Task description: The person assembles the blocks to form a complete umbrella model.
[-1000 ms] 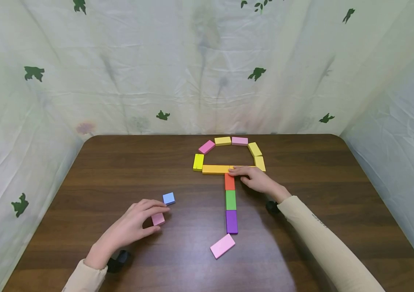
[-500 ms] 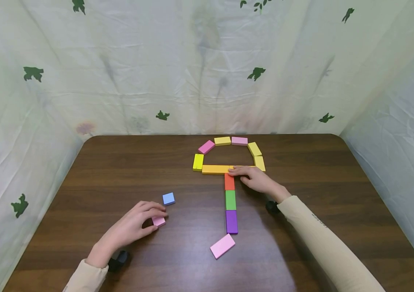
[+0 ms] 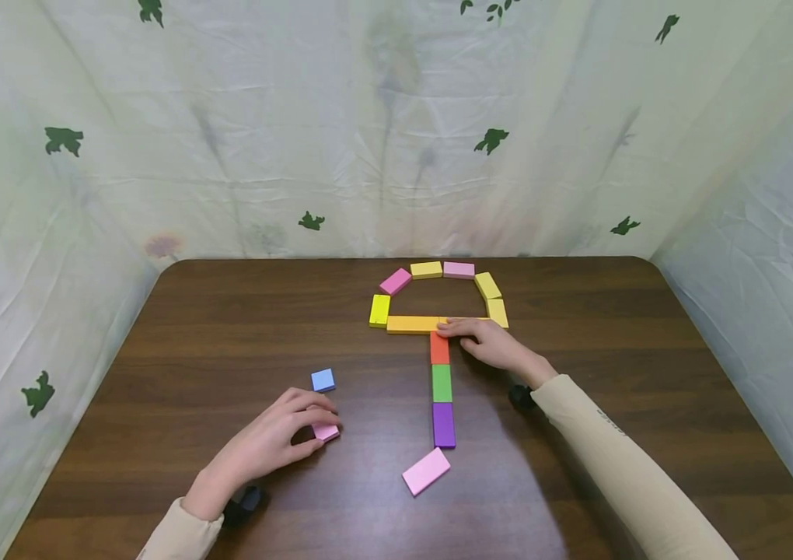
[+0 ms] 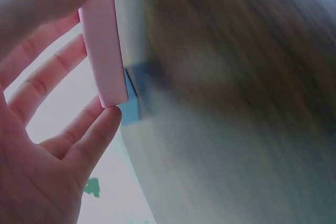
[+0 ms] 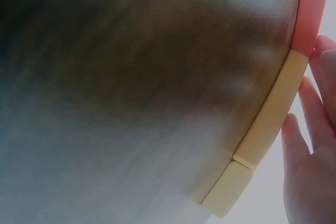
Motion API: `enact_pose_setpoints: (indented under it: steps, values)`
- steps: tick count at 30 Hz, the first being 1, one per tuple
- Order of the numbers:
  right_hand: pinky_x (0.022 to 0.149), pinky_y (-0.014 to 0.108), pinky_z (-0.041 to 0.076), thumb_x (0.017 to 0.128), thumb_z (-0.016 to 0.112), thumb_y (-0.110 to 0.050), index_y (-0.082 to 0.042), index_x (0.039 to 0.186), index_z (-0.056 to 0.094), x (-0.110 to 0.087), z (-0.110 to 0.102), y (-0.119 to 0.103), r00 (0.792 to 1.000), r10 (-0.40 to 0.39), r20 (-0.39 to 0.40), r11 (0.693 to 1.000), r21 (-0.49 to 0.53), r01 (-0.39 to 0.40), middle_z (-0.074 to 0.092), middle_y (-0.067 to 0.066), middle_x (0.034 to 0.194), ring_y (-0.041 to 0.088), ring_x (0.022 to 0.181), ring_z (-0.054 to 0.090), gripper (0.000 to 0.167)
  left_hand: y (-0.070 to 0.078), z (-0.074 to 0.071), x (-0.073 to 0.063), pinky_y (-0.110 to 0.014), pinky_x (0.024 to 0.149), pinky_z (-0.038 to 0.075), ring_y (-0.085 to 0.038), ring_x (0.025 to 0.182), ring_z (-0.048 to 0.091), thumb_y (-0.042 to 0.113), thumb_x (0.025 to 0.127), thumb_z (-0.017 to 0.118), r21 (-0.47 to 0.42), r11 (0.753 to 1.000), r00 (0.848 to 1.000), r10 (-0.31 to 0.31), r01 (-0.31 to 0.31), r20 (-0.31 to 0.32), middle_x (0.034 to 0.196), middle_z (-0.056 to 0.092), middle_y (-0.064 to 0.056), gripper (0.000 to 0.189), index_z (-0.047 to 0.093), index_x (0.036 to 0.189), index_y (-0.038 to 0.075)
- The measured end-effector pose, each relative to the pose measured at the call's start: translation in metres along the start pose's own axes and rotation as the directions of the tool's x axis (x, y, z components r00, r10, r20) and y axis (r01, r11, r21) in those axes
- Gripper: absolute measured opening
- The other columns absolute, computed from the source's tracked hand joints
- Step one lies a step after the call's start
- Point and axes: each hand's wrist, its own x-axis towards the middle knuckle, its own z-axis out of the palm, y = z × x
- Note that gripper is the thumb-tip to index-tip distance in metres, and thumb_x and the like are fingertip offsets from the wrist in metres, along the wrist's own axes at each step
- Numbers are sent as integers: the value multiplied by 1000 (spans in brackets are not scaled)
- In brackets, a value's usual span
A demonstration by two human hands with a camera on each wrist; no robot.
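Note:
My left hand [image 3: 274, 435] grips a pink block [image 3: 326, 432] at the front left of the table. In the left wrist view the thumb presses one end of this pink block [image 4: 104, 45] and the fingers spread along its far side to the other end. A small blue block [image 3: 323, 380] lies just beyond the knuckles. My right hand [image 3: 490, 342] rests its fingertips where a bar of orange blocks [image 3: 412, 325] meets a red block [image 3: 440, 350]. In the right wrist view its extended fingers line the far side of an orange block [image 5: 275, 106].
Yellow and pink blocks form an arch above the bar, a yellow block [image 3: 427, 271] among them. Below the red block run a green block [image 3: 441, 383] and a purple block [image 3: 444, 425]. A light pink block [image 3: 427, 472] lies slanted at the purple one's near end. A curtain [image 3: 249, 140] hangs behind the table.
My left hand has closed its fingers and thumb on the pink block and moved right with it. The right hand and the other blocks have stayed in place.

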Motion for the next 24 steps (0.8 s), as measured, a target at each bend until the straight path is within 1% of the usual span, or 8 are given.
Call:
enact_pose_setpoints:
  steps: [8,11,17,20,24]
  values:
    - [102,42,37,89,51,8,-4,125,64,0,0,1,1000,3,6,1000,-2,-3,58,10,131,25,128,47,41,16,9,11,-36,87,45,-19,106,48,12,80,75,-2,994,994,110,-110,3,113,60,1,27,70,106,17]
    - [103,42,36,89,51,7,-5,126,64,1,0,1,1000,8,13,1000,-3,-8,57,10,132,24,128,46,41,25,14,13,-34,86,45,-17,104,48,14,81,74,-19,991,991,132,-132,12,112,60,3,25,70,106,19]
    - [103,42,36,89,50,8,-5,126,64,1,-1,1,1000,14,13,1000,1,-14,57,9,132,24,128,46,41,42,26,15,-28,84,45,-12,101,47,19,82,74,-70,986,987,152,-149,46,109,58,10,23,69,104,21]
    - [102,42,37,89,50,8,-4,126,64,1,-1,0,1000,9,10,1000,1,-9,57,10,132,25,128,46,41,49,32,17,-25,84,44,-10,101,47,20,82,74,-78,985,985,161,-156,55,108,57,12,22,69,103,21]
    - [103,42,37,89,50,8,-4,126,63,0,0,1,1000,18,15,1000,0,-18,57,10,132,24,128,46,41,56,39,20,-24,83,44,-9,100,46,22,82,74,-63,989,986,141,-136,91,108,56,12,21,69,103,21]
